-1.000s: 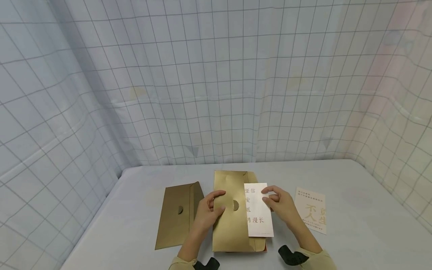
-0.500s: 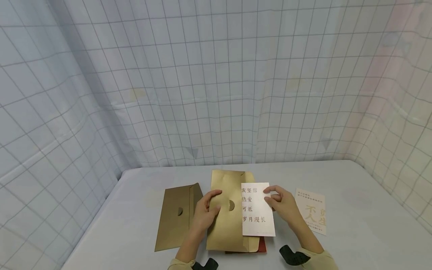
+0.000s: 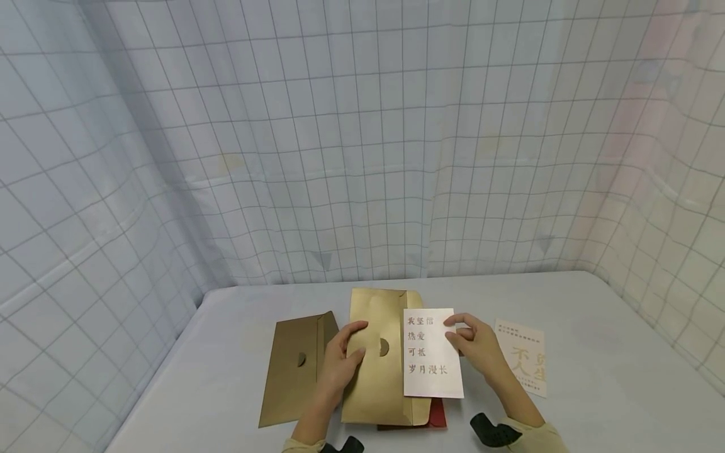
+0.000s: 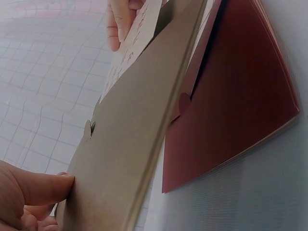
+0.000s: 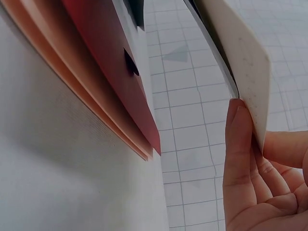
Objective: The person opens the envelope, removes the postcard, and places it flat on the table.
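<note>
My left hand (image 3: 341, 362) grips the left edge of a gold envelope (image 3: 370, 384), thumb on its front near the half-round tab. In the left wrist view the envelope is tilted, raised over a red envelope (image 4: 236, 91). By its upper right edge, my right hand (image 3: 477, 345) pinches a white card (image 3: 433, 384) printed with Chinese characters. The card's whole printed face shows, and its left part overlaps the gold envelope's open side. In the right wrist view the thumb and fingers (image 5: 238, 144) close on the card's (image 5: 250, 72) edge.
A darker gold envelope (image 3: 289, 371) lies on the white table (image 3: 187, 377) at the left. Another card (image 3: 521, 355) with gold characters lies at the right, partly behind my right wrist. A white gridded curtain (image 3: 362, 157) encloses the table's back and sides.
The gold envelope has moved left with my left hand, baring more of the red envelope beneath. The white card has come farther out, so all its characters now show.
</note>
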Motion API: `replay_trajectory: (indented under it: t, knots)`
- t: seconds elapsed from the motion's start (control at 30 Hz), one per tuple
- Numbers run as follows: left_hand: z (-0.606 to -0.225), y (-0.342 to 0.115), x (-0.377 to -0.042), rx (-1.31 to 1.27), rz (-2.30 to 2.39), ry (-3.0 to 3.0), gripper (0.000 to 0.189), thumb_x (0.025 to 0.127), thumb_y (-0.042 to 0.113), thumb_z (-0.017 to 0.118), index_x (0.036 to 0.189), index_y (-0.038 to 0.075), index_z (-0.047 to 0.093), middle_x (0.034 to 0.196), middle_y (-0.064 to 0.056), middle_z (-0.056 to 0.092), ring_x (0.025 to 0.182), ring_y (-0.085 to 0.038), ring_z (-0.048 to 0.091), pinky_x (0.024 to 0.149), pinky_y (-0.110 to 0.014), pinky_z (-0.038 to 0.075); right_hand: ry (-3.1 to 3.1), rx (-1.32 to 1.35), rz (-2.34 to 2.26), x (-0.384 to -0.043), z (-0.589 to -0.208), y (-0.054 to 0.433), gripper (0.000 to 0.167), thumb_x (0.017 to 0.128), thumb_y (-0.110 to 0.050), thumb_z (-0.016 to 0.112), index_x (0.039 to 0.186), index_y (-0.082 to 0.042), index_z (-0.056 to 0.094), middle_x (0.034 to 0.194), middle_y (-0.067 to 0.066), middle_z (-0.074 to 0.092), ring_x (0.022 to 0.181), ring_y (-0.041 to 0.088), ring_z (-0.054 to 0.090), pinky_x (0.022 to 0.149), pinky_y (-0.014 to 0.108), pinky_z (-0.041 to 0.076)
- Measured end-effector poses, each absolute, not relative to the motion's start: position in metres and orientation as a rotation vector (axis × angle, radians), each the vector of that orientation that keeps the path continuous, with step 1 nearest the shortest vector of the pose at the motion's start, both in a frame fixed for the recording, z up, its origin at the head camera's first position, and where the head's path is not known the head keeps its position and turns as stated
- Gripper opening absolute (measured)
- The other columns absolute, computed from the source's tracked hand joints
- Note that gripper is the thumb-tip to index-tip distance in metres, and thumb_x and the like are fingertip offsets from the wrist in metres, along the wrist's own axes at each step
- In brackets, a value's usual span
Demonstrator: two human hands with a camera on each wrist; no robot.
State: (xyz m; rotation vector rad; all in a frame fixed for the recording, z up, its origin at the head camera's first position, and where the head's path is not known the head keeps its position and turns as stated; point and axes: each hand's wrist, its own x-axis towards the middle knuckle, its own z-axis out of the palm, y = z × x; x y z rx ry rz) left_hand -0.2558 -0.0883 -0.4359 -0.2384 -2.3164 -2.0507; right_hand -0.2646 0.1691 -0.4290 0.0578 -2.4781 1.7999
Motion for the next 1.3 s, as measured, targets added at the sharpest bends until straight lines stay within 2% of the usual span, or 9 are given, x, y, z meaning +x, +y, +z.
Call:
replay_trajectory:
  t: [0.3,0.47,0.6,0.7,0.77,0.87,0.97,1.23,1.3]
  knots:
    - [-0.439,-0.095,-0.259,-0.236,-2.072,-2.284,0.045,0.088,-0.011,0.046,0.13,0.003,0.049,0.138,-0.018,0.048,0.119,-0.026,0.048,0.088,-0.018,0.042,-2.487,0.026,1.799,-0.265,-0.43,0.173,0.024,0.089,-0.005,0.058,0.113,-0.002,0.057,0.063,0.003,0.057,0.06,0.009,0.054,0.062,0.021,0.05]
    - [-0.441,-0.1,-0.26,-0.207,-2.076,-2.271,0.044,0.088,-0.012,0.045,0.13,0.001,0.048,0.136,-0.021,0.049,0.113,-0.023,0.05,0.085,-0.019,0.043,-2.475,0.02,1.809,-0.266,-0.429,0.177,0.025,0.09,-0.006,0.057,0.114,-0.001,0.056,0.064,0.003,0.06,0.064,0.01,0.06,0.064,0.021,0.051]
    - [-0.44,-0.104,-0.26,-0.212,-2.038,-2.277,0.045,0.088,-0.011,0.045,0.131,-0.001,0.047,0.139,-0.021,0.047,0.12,-0.028,0.048,0.089,-0.02,0.042,-2.459,0.031,1.827,-0.267,-0.43,0.182,0.027,0.091,-0.008,0.057,0.117,0.0,0.055,0.071,0.007,0.066,0.067,0.009,0.063,0.066,0.02,0.052]
    - [-0.439,-0.106,-0.26,-0.212,-2.011,-2.283,0.045,0.088,-0.011,0.045,0.132,0.0,0.047,0.142,-0.02,0.044,0.127,-0.032,0.043,0.097,-0.028,0.042,-2.44,0.041,1.855,-0.267,-0.43,0.185,0.028,0.092,-0.009,0.056,0.118,0.0,0.054,0.082,0.012,0.071,0.069,0.009,0.065,0.067,0.021,0.053]
    - [-0.439,-0.108,-0.26,-0.212,-1.995,-2.286,0.045,0.088,-0.011,0.046,0.132,0.0,0.047,0.143,-0.02,0.043,0.132,-0.034,0.039,0.103,-0.037,0.038,-2.435,0.039,1.864,-0.268,-0.43,0.188,0.029,0.092,-0.009,0.056,0.119,0.0,0.053,0.086,0.013,0.072,0.07,0.008,0.065,0.067,0.021,0.053]
    - [-0.44,-0.111,-0.261,-0.204,-1.995,-2.282,0.045,0.088,-0.011,0.045,0.132,-0.001,0.047,0.144,-0.02,0.042,0.135,-0.034,0.035,0.107,-0.044,0.034,-2.44,0.021,1.848,-0.268,-0.43,0.192,0.03,0.092,-0.01,0.056,0.12,0.0,0.052,0.086,0.012,0.072,0.07,0.008,0.064,0.067,0.021,0.053]
    - [-0.441,-0.115,-0.262,-0.192,-1.99,-2.281,0.046,0.089,-0.012,0.045,0.133,-0.001,0.046,0.144,-0.02,0.042,0.136,-0.033,0.035,0.107,-0.041,0.034,-2.449,-0.006,1.818,-0.269,-0.43,0.197,0.03,0.092,-0.01,0.056,0.121,0.0,0.052,0.083,0.008,0.071,0.07,0.008,0.064,0.067,0.02,0.052]
    - [-0.439,-0.124,-0.264,-0.132,-1.989,-2.278,0.046,0.089,-0.011,0.045,0.134,0.0,0.046,0.145,-0.019,0.041,0.134,-0.032,0.037,0.094,-0.018,0.04,-2.448,-0.1,1.782,-0.272,-0.428,0.214,0.031,0.093,-0.01,0.054,0.123,-0.003,0.052,0.084,0.003,0.071,0.072,0.006,0.063,0.069,0.02,0.052]
    - [-0.438,-0.126,-0.264,-0.121,-1.989,-2.276,0.046,0.089,-0.011,0.045,0.134,-0.001,0.046,0.145,-0.02,0.041,0.133,-0.032,0.038,0.092,-0.016,0.04,-2.444,-0.11,1.783,-0.273,-0.428,0.218,0.032,0.093,-0.01,0.054,0.124,-0.003,0.051,0.084,0.001,0.071,0.072,0.005,0.063,0.069,0.019,0.052]
